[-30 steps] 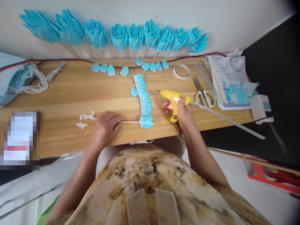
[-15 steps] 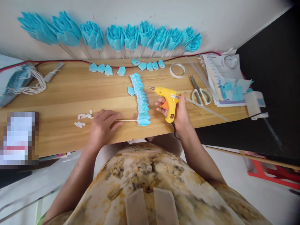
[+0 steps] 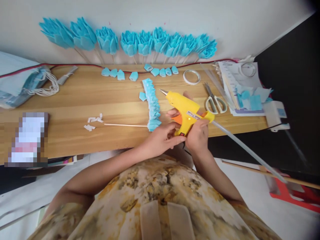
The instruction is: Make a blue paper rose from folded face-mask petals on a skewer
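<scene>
A yellow hot glue gun [image 3: 183, 106] is in my right hand [image 3: 198, 135], its nozzle pointing up and left and a long clear glue stick [image 3: 246, 146] sticking out of its back. My left hand [image 3: 163, 137] has its thumb and fingers closed at the foot of the gun's handle, beside the switch. Left of the nozzle lies a column of overlapping folded blue petals [image 3: 153, 103], with one loose blue petal [image 3: 142, 96] beside it. A thin white stick [image 3: 125, 125] lies with its right end at the column's bottom.
Several blue flowers [image 3: 107, 40] on sticks lean against the wall behind more folded petals [image 3: 121, 74]. A tape roll [image 3: 191, 71], scissors [image 3: 213, 100] and papers [image 3: 250, 80] are at right. White scraps [image 3: 93, 120], a phone [image 3: 30, 138] and a coiled white cord [image 3: 47, 85] lie left.
My left hand has left the white stick and moved right to the glue gun's handle. The gun is raised closer and tilted, its glue stick now angling down to the right.
</scene>
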{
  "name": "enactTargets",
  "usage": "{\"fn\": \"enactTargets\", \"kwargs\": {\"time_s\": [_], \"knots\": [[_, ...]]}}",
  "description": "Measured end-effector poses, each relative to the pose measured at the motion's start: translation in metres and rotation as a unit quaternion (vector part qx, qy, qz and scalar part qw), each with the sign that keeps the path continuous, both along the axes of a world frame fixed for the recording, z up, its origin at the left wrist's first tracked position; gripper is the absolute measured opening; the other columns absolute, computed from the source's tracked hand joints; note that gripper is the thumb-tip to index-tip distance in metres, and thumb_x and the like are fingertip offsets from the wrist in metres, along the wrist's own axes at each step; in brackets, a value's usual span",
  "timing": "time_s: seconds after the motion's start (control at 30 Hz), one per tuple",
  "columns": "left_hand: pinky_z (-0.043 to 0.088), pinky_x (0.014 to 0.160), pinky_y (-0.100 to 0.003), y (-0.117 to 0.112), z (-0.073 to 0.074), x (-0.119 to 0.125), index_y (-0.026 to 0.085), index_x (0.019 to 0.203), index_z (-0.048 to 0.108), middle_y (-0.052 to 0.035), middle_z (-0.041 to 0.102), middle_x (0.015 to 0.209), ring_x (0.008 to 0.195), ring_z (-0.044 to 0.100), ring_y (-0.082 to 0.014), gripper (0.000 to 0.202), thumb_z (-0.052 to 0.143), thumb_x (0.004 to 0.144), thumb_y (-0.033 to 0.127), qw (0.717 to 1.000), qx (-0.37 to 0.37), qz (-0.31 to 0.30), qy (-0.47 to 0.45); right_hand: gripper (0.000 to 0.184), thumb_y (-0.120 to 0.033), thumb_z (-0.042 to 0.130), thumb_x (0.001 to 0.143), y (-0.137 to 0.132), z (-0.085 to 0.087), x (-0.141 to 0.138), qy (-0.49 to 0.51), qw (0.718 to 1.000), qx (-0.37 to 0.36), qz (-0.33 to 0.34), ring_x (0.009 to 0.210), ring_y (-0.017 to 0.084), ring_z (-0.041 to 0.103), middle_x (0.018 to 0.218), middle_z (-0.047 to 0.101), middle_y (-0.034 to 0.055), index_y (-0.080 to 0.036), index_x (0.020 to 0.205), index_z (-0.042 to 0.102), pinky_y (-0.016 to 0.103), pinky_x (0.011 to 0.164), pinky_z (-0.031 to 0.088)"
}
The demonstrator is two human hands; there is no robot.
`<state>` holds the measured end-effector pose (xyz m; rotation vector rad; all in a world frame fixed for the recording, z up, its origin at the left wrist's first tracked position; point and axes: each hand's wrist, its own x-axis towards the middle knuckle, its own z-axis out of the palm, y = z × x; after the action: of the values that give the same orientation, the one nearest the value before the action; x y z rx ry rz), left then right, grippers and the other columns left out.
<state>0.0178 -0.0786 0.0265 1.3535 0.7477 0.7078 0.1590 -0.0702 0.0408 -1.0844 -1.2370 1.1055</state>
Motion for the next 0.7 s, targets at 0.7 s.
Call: {"fn": "enactTargets", "kwargs": {"time_s": [0.7], "knots": [[0.039, 0.041, -0.018, -0.009, -0.013, 0.026, 0.014, 0.099, 0.061, 0.0048, 0.058, 0.063, 0.046, 0.052, -0.0068, 0.052, 0.076, 0.081, 0.06, 0.986, -0.146, -0.002, -0.082, 0.048, -0.066, 0.056, 0.09, -0.029, -0.022, 0.024, 0.054, 0.986, -0.141, 0.066, 0.069, 0.022, 0.075, 0.097, 0.077, 0.0105, -0.023, 0.107, 0.07, 0.029, 0.044, 0.06]]}}
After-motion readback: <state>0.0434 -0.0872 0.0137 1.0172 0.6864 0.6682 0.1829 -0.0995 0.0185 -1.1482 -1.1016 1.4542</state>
